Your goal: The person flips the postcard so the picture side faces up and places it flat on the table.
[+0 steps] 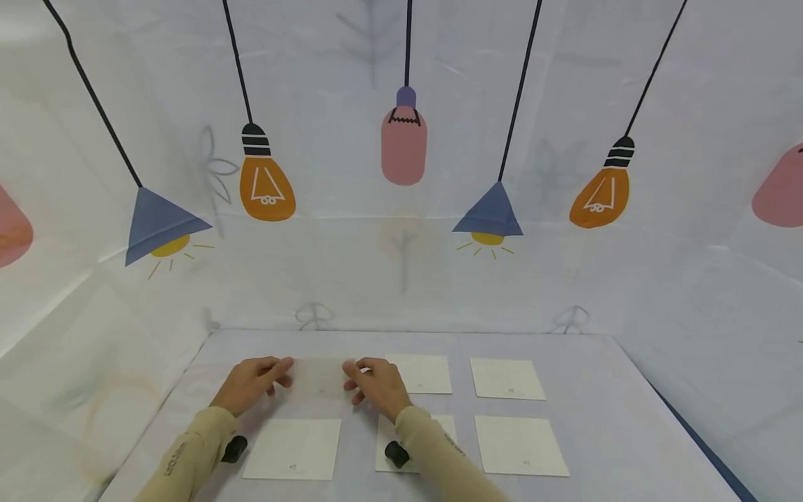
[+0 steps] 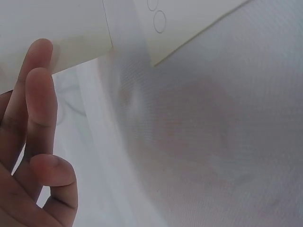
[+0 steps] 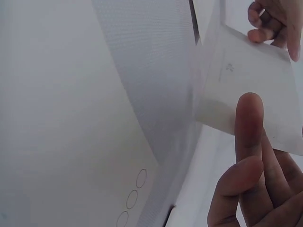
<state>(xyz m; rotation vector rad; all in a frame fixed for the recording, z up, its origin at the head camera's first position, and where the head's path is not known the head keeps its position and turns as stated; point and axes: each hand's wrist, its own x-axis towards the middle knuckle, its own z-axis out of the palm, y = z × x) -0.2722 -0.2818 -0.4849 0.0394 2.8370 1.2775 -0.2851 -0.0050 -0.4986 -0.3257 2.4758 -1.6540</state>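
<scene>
A thin, pale card (image 1: 321, 380) is held up a little above the table, between my two hands at the back left. My left hand (image 1: 251, 385) pinches its left edge, and my right hand (image 1: 381, 387) pinches its right edge. In the right wrist view a small printed mark shows on the face of this card (image 3: 251, 78); the left hand (image 3: 274, 21) is at its far edge and the right hand (image 3: 258, 184) at its near one. The left wrist view shows the left hand's fingers (image 2: 40, 104) against a corner of the card.
Several white cards lie in two rows on the white table (image 1: 602, 418): front left (image 1: 291, 450), front right (image 1: 522, 446), back right (image 1: 507, 380) and back middle (image 1: 423, 373). My right forearm partly covers the front middle card (image 1: 384, 432). Hanging cloth with printed lamps (image 1: 404, 146) surrounds the table.
</scene>
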